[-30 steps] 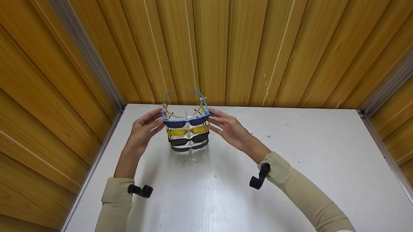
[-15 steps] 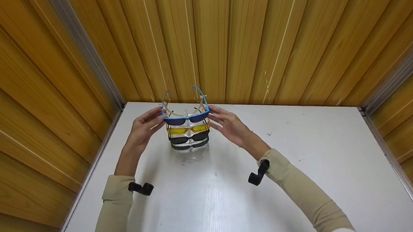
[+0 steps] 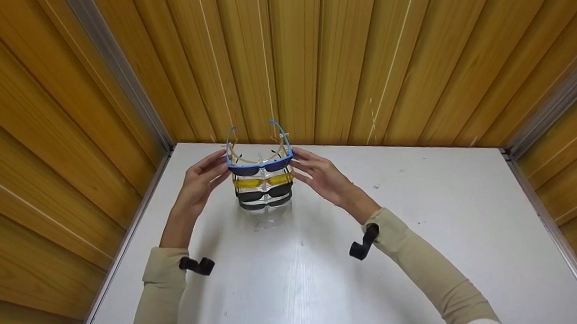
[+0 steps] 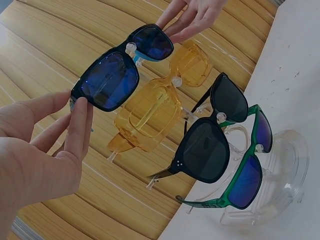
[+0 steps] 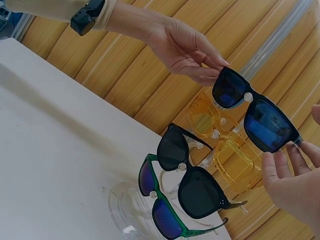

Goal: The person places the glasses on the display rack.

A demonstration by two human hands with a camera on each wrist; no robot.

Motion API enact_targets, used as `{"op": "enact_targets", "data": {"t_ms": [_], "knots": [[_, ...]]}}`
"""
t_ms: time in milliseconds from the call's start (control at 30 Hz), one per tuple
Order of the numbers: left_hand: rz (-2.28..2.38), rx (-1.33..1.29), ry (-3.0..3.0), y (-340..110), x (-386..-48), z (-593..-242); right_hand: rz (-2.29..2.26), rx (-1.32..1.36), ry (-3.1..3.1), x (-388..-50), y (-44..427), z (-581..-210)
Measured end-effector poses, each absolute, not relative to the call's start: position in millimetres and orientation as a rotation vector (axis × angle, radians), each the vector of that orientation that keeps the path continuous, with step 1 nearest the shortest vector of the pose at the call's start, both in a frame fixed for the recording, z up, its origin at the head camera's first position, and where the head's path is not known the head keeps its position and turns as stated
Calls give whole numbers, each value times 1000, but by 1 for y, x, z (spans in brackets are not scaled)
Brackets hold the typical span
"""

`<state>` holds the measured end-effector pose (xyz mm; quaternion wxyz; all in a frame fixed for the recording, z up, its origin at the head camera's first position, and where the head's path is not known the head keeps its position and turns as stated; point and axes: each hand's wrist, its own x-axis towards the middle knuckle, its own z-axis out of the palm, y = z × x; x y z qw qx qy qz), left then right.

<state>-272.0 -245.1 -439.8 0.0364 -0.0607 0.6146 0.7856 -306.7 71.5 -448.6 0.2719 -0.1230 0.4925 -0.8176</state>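
Blue-framed sunglasses (image 3: 244,171) with dark blue lenses sit at the top of a clear display stand (image 4: 295,165). My left hand (image 3: 196,184) pinches their left side near the hinge, thumb and fingers on the frame. On the opposite side my right hand (image 3: 324,180) pinches the other hinge. Their temples point back toward the wall. Below them on the stand are yellow transparent glasses (image 4: 155,115), then black sunglasses (image 4: 202,150). Lowest come green-framed sunglasses (image 5: 166,217) with purple-blue lenses. From the head view, the upper pairs hide much of the stand.
The stand is near the back edge of a white table (image 3: 421,254). Wood-patterned panels (image 3: 293,63) rise behind and at both sides, with metal corner posts (image 3: 120,67). Black wrist-worn devices (image 3: 196,265) are on both sleeves.
The blue sunglasses' temple tips have risen slightly, mostly on the right side. Both hands keep their hold, and the whole head view has shifted a little.
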Motion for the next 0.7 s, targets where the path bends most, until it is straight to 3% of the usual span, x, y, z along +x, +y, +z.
{"op": "enact_targets", "data": {"t_ms": [300,700], "knots": [[2384,-174,1934,-259,-264,-442,-2126,-348,1505,-308,102,-446],[2190,-155,2148,-275,-249,-450,-1957,-362,1816,-299,192,-461]]}}
